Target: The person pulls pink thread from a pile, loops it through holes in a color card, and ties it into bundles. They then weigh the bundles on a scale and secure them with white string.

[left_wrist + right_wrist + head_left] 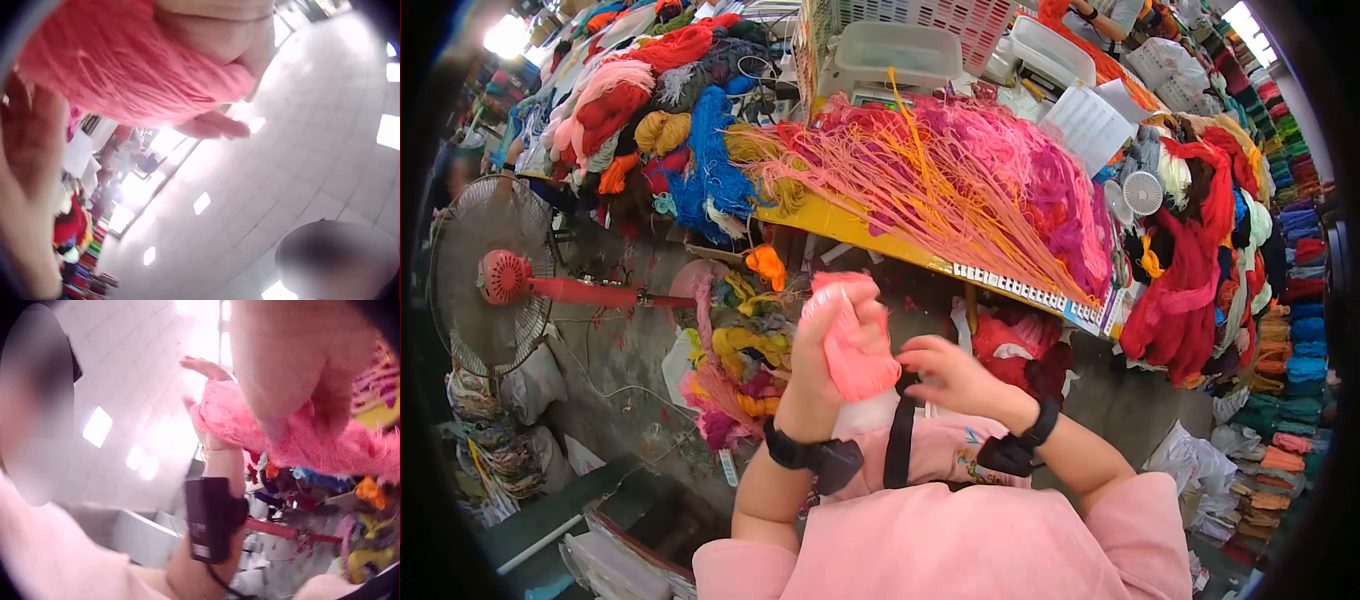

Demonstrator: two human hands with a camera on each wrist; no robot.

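A salmon-pink yarn skein [855,345] is held up in front of the chest. My left hand [835,320] grips it from the left, fingers wrapped round its upper part. My right hand [930,365] sits at the skein's lower right with curled fingers pinching its end. In the left wrist view the skein [125,69] fills the top, with fingertips [215,125] curled under it. In the right wrist view the pink skein [240,419] runs from the left hand [209,369] to under the right hand's fingers [294,381].
A yellow table [840,225] ahead carries heaps of coloured yarn and long pink and orange strands [960,170]. A standing fan [495,275] is at the left. More yarn [740,360] lies on the floor, and stacked yarn [1300,330] lines the right.
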